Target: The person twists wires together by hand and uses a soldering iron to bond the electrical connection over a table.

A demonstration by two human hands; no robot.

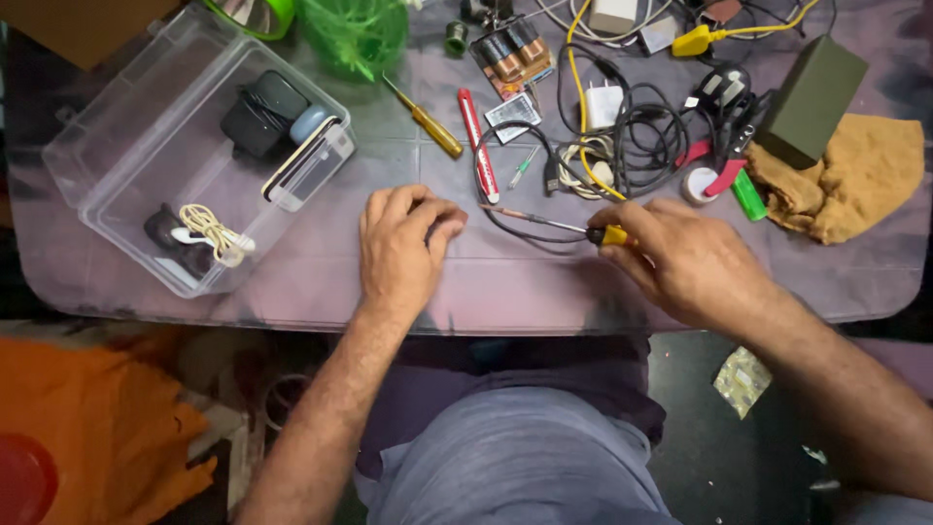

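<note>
Fingers of the right hand (pixel 680 258) grip a yellow-handled screwdriver (pixel 549 225) while the left hand (pixel 403 243) curls, perhaps over something small.

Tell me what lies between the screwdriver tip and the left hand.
Nothing visible lies between them. The screwdriver, held in the right hand, points its tip toward the left hand across bare table. A black cable loops just under the shaft, not in the gap.

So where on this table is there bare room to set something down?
Bare table runs along the near edge, between the clear plastic box and the left hand, and again right of the right hand below the tan cloth. The far middle is crowded with tangled cables, batteries and screwdrivers.
</note>
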